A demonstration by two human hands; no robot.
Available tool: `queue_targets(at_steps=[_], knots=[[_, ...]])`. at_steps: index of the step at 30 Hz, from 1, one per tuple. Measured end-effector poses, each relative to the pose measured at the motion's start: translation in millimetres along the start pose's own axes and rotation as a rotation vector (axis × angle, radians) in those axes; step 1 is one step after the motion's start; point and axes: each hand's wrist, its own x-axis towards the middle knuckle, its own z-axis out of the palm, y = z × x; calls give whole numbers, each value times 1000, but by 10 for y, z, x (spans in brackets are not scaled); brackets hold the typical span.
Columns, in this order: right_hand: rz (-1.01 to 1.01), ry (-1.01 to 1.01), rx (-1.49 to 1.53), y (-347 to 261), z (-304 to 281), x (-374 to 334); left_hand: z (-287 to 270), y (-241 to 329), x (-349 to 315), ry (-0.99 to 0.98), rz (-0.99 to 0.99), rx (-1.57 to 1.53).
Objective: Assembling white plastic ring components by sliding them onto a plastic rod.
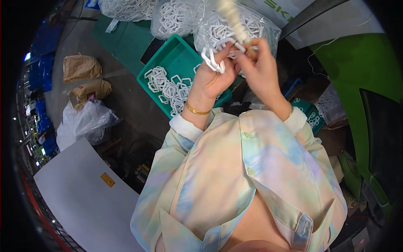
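My left hand [216, 77] is closed on several white plastic frame-shaped rings [208, 61], which hang around and between its fingers. Close beside it, my right hand [263, 69] has its fingers bent in a grip at the lower end of a cream-coloured, ridged rod [235, 21]. The rod slants up and away, blurred toward its top. Both sets of fingertips meet around another white ring [228, 41]; the exact contact is partly hidden. Below and left of my left hand, a green plastic tray [147, 90] contains many loose white rings [172, 92].
Clear bags of white rings [170, 19] line the far side. On the left floor are brown paper bags [82, 68] and a crumpled clear plastic bag [86, 119]. A white panel [84, 185] is at lower left. Another green tray [312, 115] and a green machine [348, 71] stand right.
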Motion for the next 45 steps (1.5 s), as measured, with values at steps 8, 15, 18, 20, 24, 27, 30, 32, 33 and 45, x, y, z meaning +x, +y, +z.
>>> queue_targets(at_steps=[8,15,18,20,24,27,30,32,33,45], knots=[[-20,-153,-157,-56,58,-140,-56,70,3,-296,-115,-78],[60,-162,-137,-32,5,-113,-34,54,15,-116,-18,-32],[103,-176,-92,-24,-25,-98,-10,45,-19,-90,52,-13],[103,-167,-70,35,-51,-70,-35,58,-37,-125,85,4],[110,-133,87,24,-32,-60,-39,84,-50,-261,65,-110],[-37,-49,-82,119,-133,-98,49,98,-50,-204,144,-67],[-106,-185,-360,34,-279,-198,25,154,-32,-168,163,-95],[-74,-204,-455,68,-344,-206,23,171,-28,-196,119,-173],[-40,-223,-551,81,-364,-212,31,161,-34,-163,118,-145],[-213,-304,-761,-16,-511,-321,29,284,-26,-144,12,-261]])
